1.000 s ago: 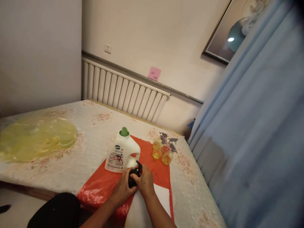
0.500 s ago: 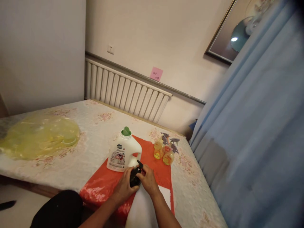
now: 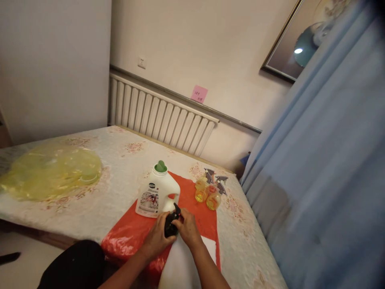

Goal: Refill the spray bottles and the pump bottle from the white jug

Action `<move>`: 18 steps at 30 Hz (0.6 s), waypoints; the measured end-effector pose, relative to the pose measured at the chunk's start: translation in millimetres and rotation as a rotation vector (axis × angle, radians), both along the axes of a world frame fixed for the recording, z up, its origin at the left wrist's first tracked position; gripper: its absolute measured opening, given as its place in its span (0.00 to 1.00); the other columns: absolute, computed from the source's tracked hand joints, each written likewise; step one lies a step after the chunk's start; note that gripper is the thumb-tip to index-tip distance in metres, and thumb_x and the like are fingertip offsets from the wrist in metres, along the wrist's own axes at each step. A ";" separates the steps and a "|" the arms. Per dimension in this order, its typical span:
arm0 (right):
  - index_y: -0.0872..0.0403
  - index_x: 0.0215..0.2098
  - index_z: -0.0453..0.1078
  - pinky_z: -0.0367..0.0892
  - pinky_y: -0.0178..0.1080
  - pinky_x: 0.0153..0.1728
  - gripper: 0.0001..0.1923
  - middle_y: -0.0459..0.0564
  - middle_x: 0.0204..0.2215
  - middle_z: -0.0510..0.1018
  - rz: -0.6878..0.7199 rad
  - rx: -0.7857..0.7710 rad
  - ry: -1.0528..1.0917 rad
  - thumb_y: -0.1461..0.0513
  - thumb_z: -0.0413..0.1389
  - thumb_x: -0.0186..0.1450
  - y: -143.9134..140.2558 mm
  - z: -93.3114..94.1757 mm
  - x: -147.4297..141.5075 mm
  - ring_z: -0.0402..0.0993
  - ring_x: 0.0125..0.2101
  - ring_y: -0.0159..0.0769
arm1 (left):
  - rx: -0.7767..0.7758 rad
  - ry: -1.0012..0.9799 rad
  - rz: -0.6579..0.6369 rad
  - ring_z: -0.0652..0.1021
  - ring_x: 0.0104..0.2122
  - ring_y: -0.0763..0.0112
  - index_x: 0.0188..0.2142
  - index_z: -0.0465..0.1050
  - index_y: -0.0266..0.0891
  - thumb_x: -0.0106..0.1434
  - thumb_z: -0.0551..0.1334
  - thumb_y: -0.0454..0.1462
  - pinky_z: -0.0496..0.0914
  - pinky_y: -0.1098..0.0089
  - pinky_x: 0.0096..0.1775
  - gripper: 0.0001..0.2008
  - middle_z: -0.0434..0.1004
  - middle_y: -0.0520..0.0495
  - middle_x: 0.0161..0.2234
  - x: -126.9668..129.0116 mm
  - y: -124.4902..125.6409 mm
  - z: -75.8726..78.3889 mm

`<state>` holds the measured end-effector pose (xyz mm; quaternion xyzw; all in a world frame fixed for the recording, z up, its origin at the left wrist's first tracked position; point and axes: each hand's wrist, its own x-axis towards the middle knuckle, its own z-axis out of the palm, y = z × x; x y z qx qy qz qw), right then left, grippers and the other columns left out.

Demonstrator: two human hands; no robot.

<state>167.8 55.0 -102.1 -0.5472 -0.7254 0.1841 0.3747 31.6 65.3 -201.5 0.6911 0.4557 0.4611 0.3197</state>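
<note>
A small dark pump bottle is held between my two hands. My left hand wraps round its body from the left. My right hand closes its fingers at the black pump head, whose nozzle points up and to the left. Just beyond the hands stands a white detergent jug with a printed label, a handle and a green spout in its uncapped neck. To the right, several small clear spray bottles with yellow liquid and grey trigger heads are grouped together.
A red plastic sheet lies under the jug on the flowered bed cover. A crumpled yellow plastic bag rests at the left. A blue curtain hangs close on the right; a radiator runs along the wall.
The view has shifted very slightly. Both hands stay on the pump bottle, and its black nozzle has turned a little, now pointing more upright.
</note>
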 end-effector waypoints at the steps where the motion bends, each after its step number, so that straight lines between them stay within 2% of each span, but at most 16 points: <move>1: 0.54 0.32 0.73 0.62 0.33 0.32 0.09 0.43 0.27 0.73 -0.006 0.003 -0.004 0.71 0.56 0.54 0.0 -0.4 -0.1 0.68 0.29 0.33 | 0.002 0.000 -0.001 0.69 0.57 0.52 0.58 0.58 0.38 0.48 0.64 0.33 0.64 0.52 0.59 0.36 0.66 0.37 0.56 0.0 0.2 0.0; 8: 0.53 0.28 0.70 0.62 0.34 0.30 0.06 0.41 0.24 0.70 -0.107 0.024 -0.003 0.68 0.60 0.53 2.0 -10.1 -2.2 0.65 0.26 0.33 | -0.006 -0.005 -0.006 0.68 0.58 0.51 0.58 0.57 0.40 0.49 0.64 0.33 0.63 0.50 0.59 0.36 0.66 0.37 0.57 -1.2 -1.9 3.1; 14: 0.54 0.27 0.68 0.62 0.35 0.28 0.09 0.40 0.21 0.68 -0.198 0.021 0.047 0.64 0.64 0.50 4.0 -18.9 -5.8 0.64 0.24 0.34 | -0.008 -0.002 0.002 0.69 0.57 0.50 0.58 0.57 0.41 0.48 0.64 0.33 0.64 0.49 0.58 0.36 0.66 0.38 0.56 -1.3 -1.1 -0.9; 16: 0.55 0.32 0.71 0.64 0.35 0.28 0.12 0.41 0.23 0.71 -0.163 0.012 0.067 0.64 0.64 0.49 2.6 -16.7 -4.9 0.66 0.24 0.34 | -0.007 0.002 -0.001 0.69 0.57 0.50 0.58 0.57 0.41 0.49 0.64 0.33 0.64 0.49 0.58 0.36 0.66 0.38 0.57 -1.5 -0.7 -1.6; 18: 0.55 0.41 0.74 0.67 0.35 0.31 0.19 0.44 0.30 0.76 -0.097 0.000 0.086 0.66 0.62 0.49 0.7 -12.6 -2.6 0.69 0.26 0.33 | -0.004 0.006 -0.005 0.69 0.58 0.51 0.59 0.56 0.40 0.49 0.64 0.33 0.64 0.50 0.58 0.36 0.65 0.37 0.57 -1.6 -0.8 -1.1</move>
